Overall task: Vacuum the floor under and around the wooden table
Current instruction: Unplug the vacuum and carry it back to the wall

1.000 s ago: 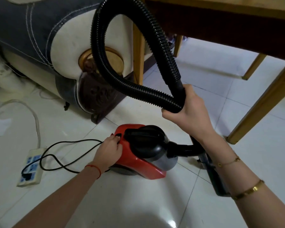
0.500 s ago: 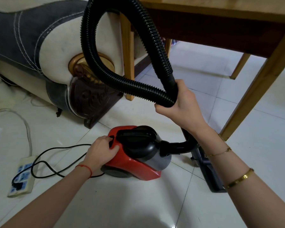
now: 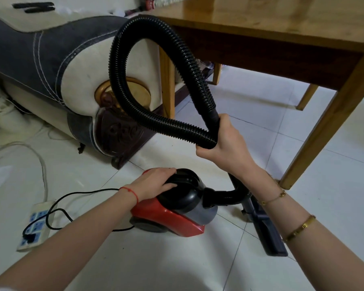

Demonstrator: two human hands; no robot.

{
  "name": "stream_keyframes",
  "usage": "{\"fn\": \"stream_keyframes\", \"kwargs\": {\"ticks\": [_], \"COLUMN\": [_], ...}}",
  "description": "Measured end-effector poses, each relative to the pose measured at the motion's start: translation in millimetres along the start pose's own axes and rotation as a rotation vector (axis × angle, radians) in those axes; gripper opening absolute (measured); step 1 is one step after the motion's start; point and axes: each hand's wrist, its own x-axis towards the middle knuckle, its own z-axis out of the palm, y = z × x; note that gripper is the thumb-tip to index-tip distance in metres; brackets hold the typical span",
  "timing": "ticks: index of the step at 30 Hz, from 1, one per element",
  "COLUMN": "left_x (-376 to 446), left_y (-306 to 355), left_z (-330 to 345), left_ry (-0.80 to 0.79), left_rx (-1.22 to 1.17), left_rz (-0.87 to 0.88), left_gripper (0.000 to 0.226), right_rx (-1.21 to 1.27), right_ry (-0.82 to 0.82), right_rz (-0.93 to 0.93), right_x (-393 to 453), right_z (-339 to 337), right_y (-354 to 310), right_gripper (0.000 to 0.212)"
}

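Note:
A red and black canister vacuum cleaner (image 3: 172,219) sits on the white tiled floor (image 3: 156,265) in front of me. My left hand (image 3: 153,182) lies over the rear of its black top handle, thumb and fingers on either side of it. A black ribbed hose (image 3: 122,85) loops up from the vacuum's front. My right hand (image 3: 227,143) grips the hose where its two runs cross, above the vacuum. Down by my right forearm the dark floor nozzle (image 3: 267,236) lies on the tiles. The wooden table (image 3: 271,19) stands at the upper right, its near leg (image 3: 324,131) just beyond my right wrist.
A grey and cream sofa arm (image 3: 67,66) with a carved dark base fills the left. The vacuum's black cord (image 3: 76,194) runs to a white power strip (image 3: 36,225) on the floor at the lower left. More table legs (image 3: 167,80) stand behind the hose.
My left hand has slid from the red rear of the vacuum forward onto its black top handle. My right hand keeps its grip on the hose. The view has tilted up, showing the tabletop.

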Motion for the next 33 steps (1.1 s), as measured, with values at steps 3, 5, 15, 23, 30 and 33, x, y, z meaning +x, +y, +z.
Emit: {"fn": "stream_keyframes", "kwargs": {"ticks": [3,5,15,23,30,33], "left_x": [0,-1,-18,-34,-32,-23], "left_y": [2,1,-34,-97,-141,-154], "left_z": [-3,-5,-40,-77,-86,-86], "left_ry": [-0.031,-0.034,-0.028,0.035,0.057,0.067], "left_rx": [-0.005,-0.028,-0.06,-0.031,-0.046,-0.066], "left_rz": [-0.006,-0.015,-0.168,-0.349,-0.472,-0.49], "left_gripper": [0.022,0.019,0.047,0.053,0.062,0.061], "right_rx": [0.034,0.051,0.213,0.344,0.305,0.257], "right_ry": [-0.02,-0.019,-0.013,-0.032,-0.066,-0.079], "right_rz": [-0.005,-0.015,-0.118,-0.148,-0.165,-0.172], "right_x": [1,5,57,131,193,214], "right_z": [1,0,7,55,97,114], "right_y": [1,1,-27,-56,-74,-76], "right_gripper": [0.052,0.051,0.049,0.054,0.058,0.056]}}
